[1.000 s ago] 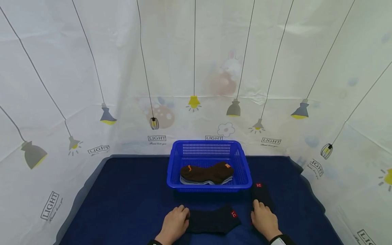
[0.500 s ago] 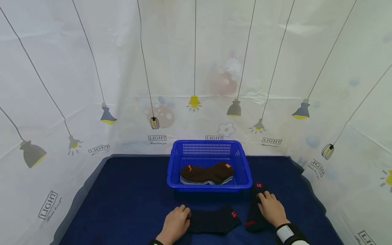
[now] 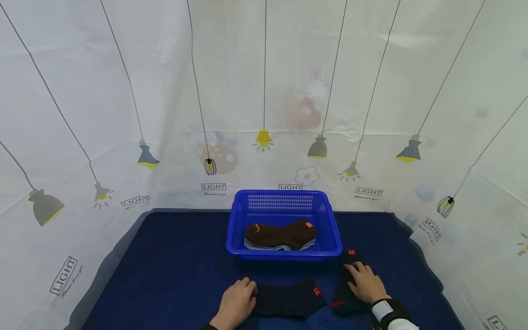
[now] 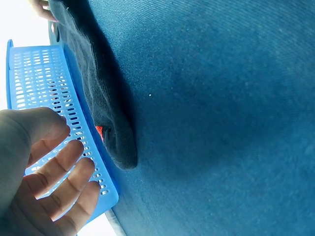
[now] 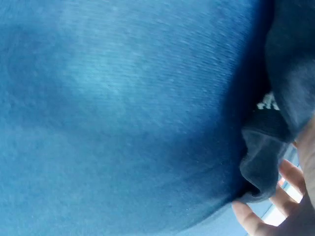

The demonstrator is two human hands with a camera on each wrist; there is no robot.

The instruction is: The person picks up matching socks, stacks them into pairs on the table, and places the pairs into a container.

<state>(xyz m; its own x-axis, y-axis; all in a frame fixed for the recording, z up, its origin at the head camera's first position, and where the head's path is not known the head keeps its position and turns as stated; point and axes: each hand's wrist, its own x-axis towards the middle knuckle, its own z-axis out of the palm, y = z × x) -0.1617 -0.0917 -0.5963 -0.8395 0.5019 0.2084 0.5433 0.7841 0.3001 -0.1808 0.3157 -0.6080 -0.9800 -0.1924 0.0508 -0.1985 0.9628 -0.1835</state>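
Since a second ago our right hand (image 3: 365, 283) slides up the right sock (image 3: 345, 293), flat; left hand (image 3: 236, 302) presses the other sock (image 3: 288, 298). Soft, limp; pinch cuffs.

A staged recording booth, not a lived-in room. Lamp-printed white curtains (image 3: 264, 91) wall in a table under navy cloth (image 3: 173, 266). A blue basket (image 3: 284, 247) holds folded socks (image 3: 280, 234).

Your right wrist camera is filled mostly by the blue cloth (image 5: 108, 113) on the desk. At the right edge, a dark sock (image 5: 285, 88) lies bunched, with the fingertips (image 5: 248, 216) of your right hand (image 5: 290, 206) touching its lower fold.
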